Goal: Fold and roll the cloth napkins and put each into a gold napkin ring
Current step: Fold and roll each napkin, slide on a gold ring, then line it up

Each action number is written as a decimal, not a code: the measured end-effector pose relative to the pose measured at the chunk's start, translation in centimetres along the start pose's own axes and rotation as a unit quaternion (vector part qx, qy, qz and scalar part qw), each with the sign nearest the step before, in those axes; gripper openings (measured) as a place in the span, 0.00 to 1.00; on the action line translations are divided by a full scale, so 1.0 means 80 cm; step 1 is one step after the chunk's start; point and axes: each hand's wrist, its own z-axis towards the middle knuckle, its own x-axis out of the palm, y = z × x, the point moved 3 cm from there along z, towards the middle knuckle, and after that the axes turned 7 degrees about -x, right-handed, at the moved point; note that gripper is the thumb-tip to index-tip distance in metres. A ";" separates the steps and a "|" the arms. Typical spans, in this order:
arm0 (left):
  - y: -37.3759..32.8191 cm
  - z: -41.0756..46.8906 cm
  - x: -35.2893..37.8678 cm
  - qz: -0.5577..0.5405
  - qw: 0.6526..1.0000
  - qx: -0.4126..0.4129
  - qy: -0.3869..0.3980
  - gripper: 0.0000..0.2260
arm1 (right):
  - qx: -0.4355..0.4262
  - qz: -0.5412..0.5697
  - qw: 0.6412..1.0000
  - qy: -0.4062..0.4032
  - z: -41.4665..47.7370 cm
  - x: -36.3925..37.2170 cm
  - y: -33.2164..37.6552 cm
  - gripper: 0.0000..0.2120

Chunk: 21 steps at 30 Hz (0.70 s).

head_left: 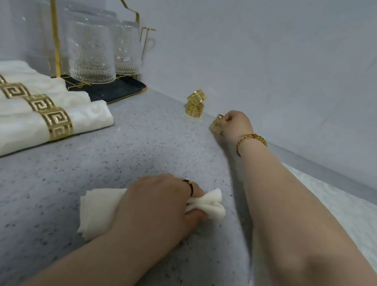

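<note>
The left hand (pixel 160 200) gripped the rolled napkin (pixel 209 205) against the countertop (pixel 150 139), the roll's end protruding toward the right. The right hand (pixel 236 124) curled around a gold ring (pixel 216 126) near the wall — ring retrieval was in hand. Next move, by judgement: align the ring's bore with the protruding end and slide it on.

My left hand (pixel 160 200) grips a rolled white napkin (pixel 211 207) around its middle, pressing it onto the speckled grey counter (pixel 137 137). My right hand (pixel 237 124) is stretched out to the foot of the wall, fingers curled on a gold ring (pixel 216 126). Two more rings (pixel 195 104) sit just beside it, one tilted on top of the other. At far left, four ringed napkins (pixel 88 116) lie side by side in front of a gold rack (pixel 53 23) of glasses (pixel 92 55).
</note>
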 end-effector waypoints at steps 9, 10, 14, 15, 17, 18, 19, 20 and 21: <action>-0.008 -0.007 -0.009 0.044 0.998 0.001 0.038 0.32 | 0.057 0.095 0.994 -0.021 -0.169 -0.093 -0.030 0.09; -0.013 -0.012 -0.013 0.046 0.998 0.004 0.030 0.28 | 0.062 0.096 0.993 -0.018 -0.194 -0.104 -0.030 0.09; -0.023 -0.021 -0.021 0.060 0.998 0.007 -0.003 0.17 | 0.058 0.101 0.993 0.016 -0.282 -0.128 -0.024 0.12; -0.025 -0.022 -0.022 0.067 0.998 0.007 -0.007 0.16 | 0.052 0.103 0.993 0.021 -0.302 -0.133 -0.021 0.14; -0.030 -0.026 -0.022 0.079 0.997 0.014 -0.009 0.16 | 0.041 0.102 0.993 0.035 -0.337 -0.142 -0.013 0.15; -0.034 -0.028 -0.021 0.085 0.996 0.022 -0.011 0.16 | 0.040 0.101 0.993 0.044 -0.349 -0.144 -0.011 0.14; -0.040 -0.031 -0.021 0.094 0.995 0.033 -0.016 0.16 | 0.046 0.100 0.993 0.049 -0.363 -0.145 -0.010 0.14; -0.045 -0.034 -0.019 0.105 0.993 0.043 -0.020 0.16 | 0.052 0.099 0.992 0.051 -0.371 -0.142 -0.010 0.15; -0.050 -0.037 -0.018 0.117 0.992 0.052 -0.020 0.16 | 0.056 0.104 0.992 0.046 -0.379 -0.139 -0.011 0.17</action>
